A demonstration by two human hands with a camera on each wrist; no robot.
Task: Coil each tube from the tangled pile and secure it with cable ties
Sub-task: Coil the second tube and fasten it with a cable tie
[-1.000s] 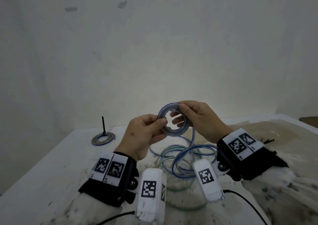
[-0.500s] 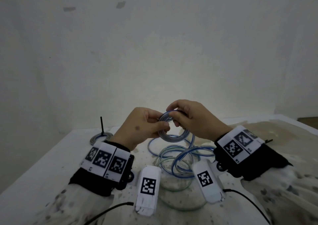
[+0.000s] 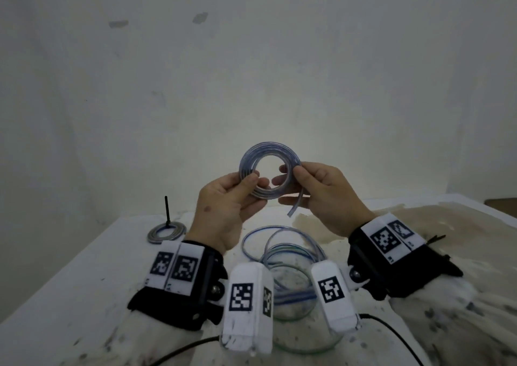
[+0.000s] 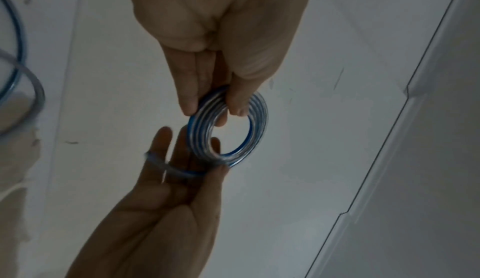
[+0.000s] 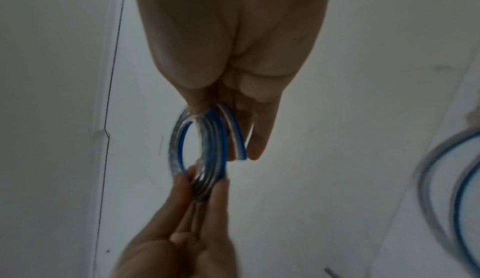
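Observation:
A clear tube with a blue stripe is wound into a small flat coil, held upright above the table. My left hand pinches the coil's lower left between thumb and fingers. My right hand pinches its right side, thumb in front. The tube's short free end hangs below the right hand's fingers. More loose tubes lie looped on the table under my hands.
A coiled tube with an upright black cable tie lies at the table's left rear. A glass bowl stands near me under the loose tubes. Dark cable ties lie at the right. The wall is close behind.
Both hands have raised the coil higher. The tube's tail has been wound in, and only a short free end hangs from the coil now.

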